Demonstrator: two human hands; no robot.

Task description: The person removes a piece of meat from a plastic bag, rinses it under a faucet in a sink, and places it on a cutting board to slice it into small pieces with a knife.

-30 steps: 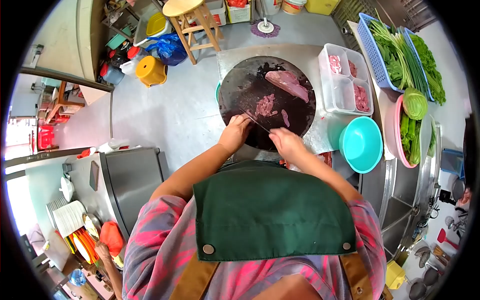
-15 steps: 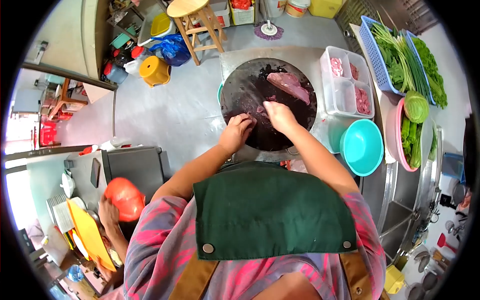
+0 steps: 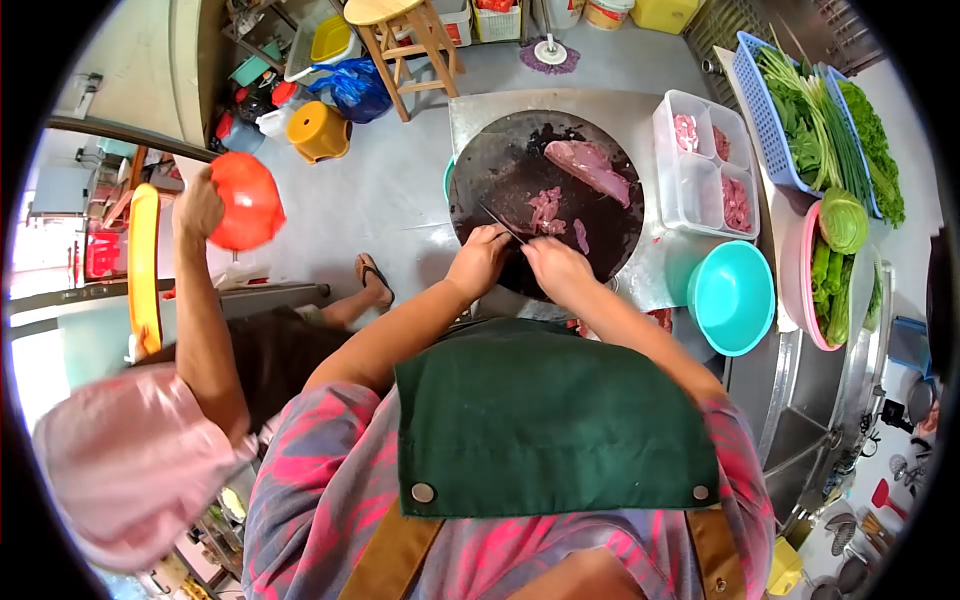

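Observation:
On the round dark cutting board, my right hand is closed around the handle of a knife, whose narrow blade points up and to the left. My left hand has its fingers bent together at the board's near left part, beside the blade; what they press or hold is hidden. Small cut meat pieces lie just beyond the knife, with one thin slice to their right. A large piece of raw meat rests at the board's far right.
Right of the board stand a divided clear container with meat and a turquoise bowl. Farther right are a blue vegetable basket and a pink basin. At left, another person carries a red bowl. A wooden stool stands beyond.
My hands have come closer together, and the knife blade and small meat pieces now show clearly. The other person has moved forward at left, with the red bowl farther up the view.

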